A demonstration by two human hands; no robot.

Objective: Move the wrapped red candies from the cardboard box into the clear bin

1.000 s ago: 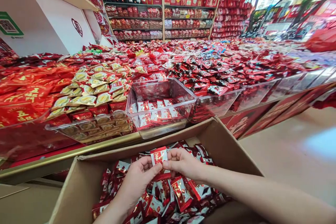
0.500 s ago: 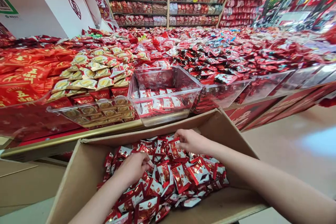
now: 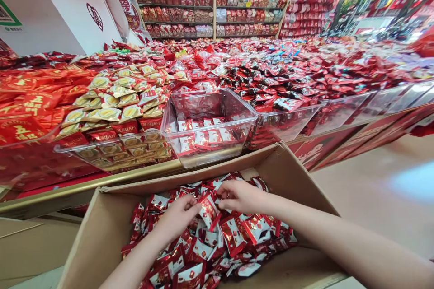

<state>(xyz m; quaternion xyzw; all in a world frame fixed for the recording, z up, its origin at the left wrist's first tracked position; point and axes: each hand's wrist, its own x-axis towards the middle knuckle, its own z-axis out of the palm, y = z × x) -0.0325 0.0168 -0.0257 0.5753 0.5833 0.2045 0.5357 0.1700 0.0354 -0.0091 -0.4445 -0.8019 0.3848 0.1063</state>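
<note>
Red and white snack packets (image 3: 232,235) lie loose in a heap inside an open cardboard box (image 3: 298,185). My left hand (image 3: 181,214) reaches in over the heap, thumb and fingers closed at the left edge of one small packet (image 3: 208,211), which is tilted up above the others. To its right, my right hand (image 3: 240,196) is held with fingers curved and apart, close to the same packet's right edge. Whether its fingertips touch that packet I cannot tell. Behind the box, a clear plastic bin (image 3: 210,128) holds neat rows of similar red and white packets.
Gold durian packets (image 3: 118,99) and red packets (image 3: 30,104) pile up at the left. Dark red packets (image 3: 271,86) fill the bin to the right. A gold-edged counter rail (image 3: 135,178) runs behind the box. Stocked shelves (image 3: 176,13) stand at the back.
My right hand has moved slightly left and down, towards my left hand. My left hand has shifted a little right, and a packet now stands raised between them.
</note>
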